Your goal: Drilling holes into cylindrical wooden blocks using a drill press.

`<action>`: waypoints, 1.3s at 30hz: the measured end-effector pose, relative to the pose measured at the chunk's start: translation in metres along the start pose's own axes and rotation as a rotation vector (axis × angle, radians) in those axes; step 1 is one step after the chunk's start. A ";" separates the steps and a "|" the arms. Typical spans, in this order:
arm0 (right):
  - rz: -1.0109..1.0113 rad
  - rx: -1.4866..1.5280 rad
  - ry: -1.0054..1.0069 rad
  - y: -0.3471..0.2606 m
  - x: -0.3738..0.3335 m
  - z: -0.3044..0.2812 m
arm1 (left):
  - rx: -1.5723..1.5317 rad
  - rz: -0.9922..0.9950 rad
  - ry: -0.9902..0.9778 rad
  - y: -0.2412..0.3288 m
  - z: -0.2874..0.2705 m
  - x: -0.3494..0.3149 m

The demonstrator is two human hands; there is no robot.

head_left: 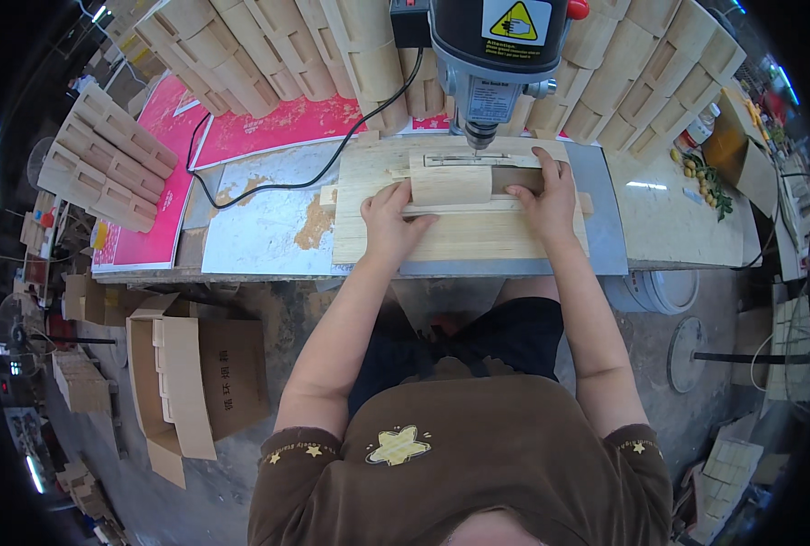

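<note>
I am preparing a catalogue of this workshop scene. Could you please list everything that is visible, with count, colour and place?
curved pale wooden piece: one, light tan, under the drill, held by both hands
flat pale wooden jig board: one, light tan, on the bench under the piece
grey bench drill press: one, grey and black, at the top middle
black power cable: one, black, running left from the drill
stacked curved wooden parts: many, tan, behind the drill and at the left
pink printed sheets: several, pink, on the left of the bench
open brown cardboard box: one, brown, on the floor at the left
left hand: one, on the piece's left end
right hand: one, on the piece's right end
</note>
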State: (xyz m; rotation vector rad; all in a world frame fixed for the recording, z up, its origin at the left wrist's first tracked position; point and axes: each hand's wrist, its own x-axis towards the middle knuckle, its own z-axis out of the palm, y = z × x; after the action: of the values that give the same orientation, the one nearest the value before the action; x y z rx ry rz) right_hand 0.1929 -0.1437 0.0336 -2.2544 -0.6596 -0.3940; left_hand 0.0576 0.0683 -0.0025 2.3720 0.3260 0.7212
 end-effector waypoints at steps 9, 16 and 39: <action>-0.165 -0.108 -0.158 -0.019 0.085 -0.082 | 0.092 0.029 -0.133 -0.008 -0.014 0.010; -0.092 0.511 0.013 -0.096 0.171 -0.102 | 0.108 0.045 -0.144 -0.007 -0.009 0.010; -0.436 0.356 0.405 -0.043 0.008 -0.010 | 0.107 0.091 -0.007 -0.011 -0.011 0.006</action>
State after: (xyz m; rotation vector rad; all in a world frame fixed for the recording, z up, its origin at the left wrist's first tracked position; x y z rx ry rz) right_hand 0.1744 -0.1234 0.0685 -1.6217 -0.9179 -0.8469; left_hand 0.0560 0.0847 0.0004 2.5037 0.2613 0.7536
